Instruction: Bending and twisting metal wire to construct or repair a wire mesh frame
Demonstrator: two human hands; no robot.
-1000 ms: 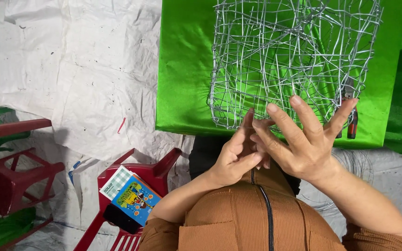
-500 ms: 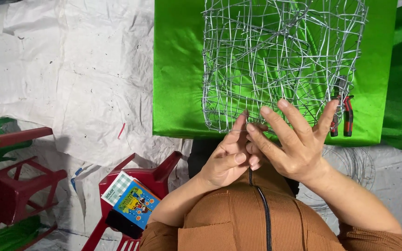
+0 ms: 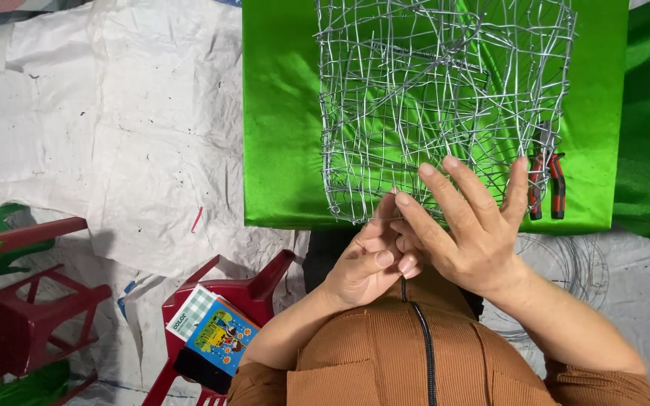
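Wire mesh frame (image 3: 445,105) lying on green cloth (image 3: 280,113), its near edge just ahead of both hands. Left hand (image 3: 370,259) curled, fingertips pinched at the frame's lower edge; whether wire is actually held, impossible to tell. Right hand (image 3: 468,225) spread loose, fingers over the mesh, gripping nothing. Red-handled pliers (image 3: 547,180) beside the frame's right side. Red plastic stool (image 3: 223,301) lower left, bearing small booklets (image 3: 212,331).

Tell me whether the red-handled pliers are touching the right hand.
Apart. The head view shows green cloth between the pliers and the right hand, whose thumb tip ends just left of the handles.
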